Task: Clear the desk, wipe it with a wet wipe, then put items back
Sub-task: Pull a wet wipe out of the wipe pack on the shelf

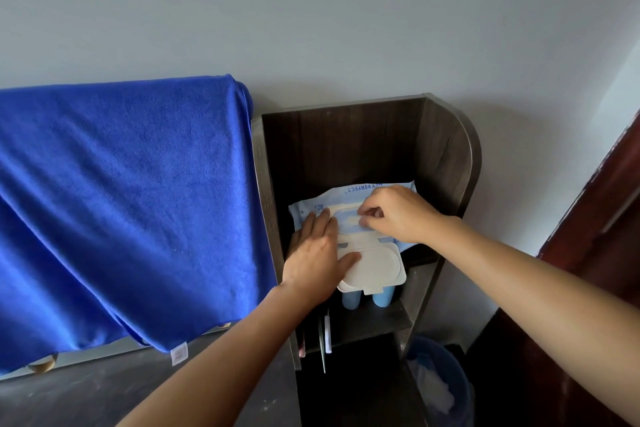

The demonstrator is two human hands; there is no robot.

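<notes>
On shelf (346, 142): left hand (318, 250) flat, pinning soft, light wet-wipe pack (349, 193). Right hand (398, 215) pinches, apparently, a limp wet wipe (351, 219) at its slot.

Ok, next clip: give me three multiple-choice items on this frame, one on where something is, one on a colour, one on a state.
1. Where does the pack of wipes lie?
A. on the floor
B. on the dark wooden shelf
C. on a chair

2. What colour is the towel draped on the left?
A. red
B. white
C. blue

3. How is the pack's lid?
A. flipped open
B. snapped shut
C. taken off and lying apart from the pack

Answers:
1 B: the pack rests on a board of the shelf, with the left hand pressed flat on it.
2 C: the whole cloth is deep blue.
3 A: the white lid hangs open toward the camera, and the right hand pinches at the uncovered opening.
</notes>
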